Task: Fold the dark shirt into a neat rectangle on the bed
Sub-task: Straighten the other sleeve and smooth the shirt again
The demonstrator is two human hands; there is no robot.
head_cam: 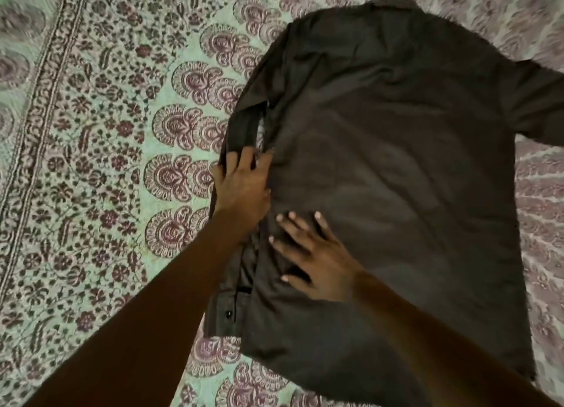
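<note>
The shirt lies back-up across the centre and right of the frame, with its collar at the top and its hem towards the bottom. It is a thin, matte, dark grey-brown weave with soft creases.

One sleeve is turned in along the shirt's left edge, and its cuff with a dark button sits at lower left. The left hand lies on that sleeve with its fingers spread. I cannot tell whether the fingertips pinch the cloth. Just below and to the right, the right hand rests flat on the back panel, fingers splayed, holding nothing.

The step in hand looks like setting the first side fold. The far sleeve sticks out at the right edge, so next the left fold needs smoothing straight. That side then has to be brought in to match, and the cloth may slide.

The sheet underneath is pale green with a maroon floral block print and a striped band at the left.
</note>
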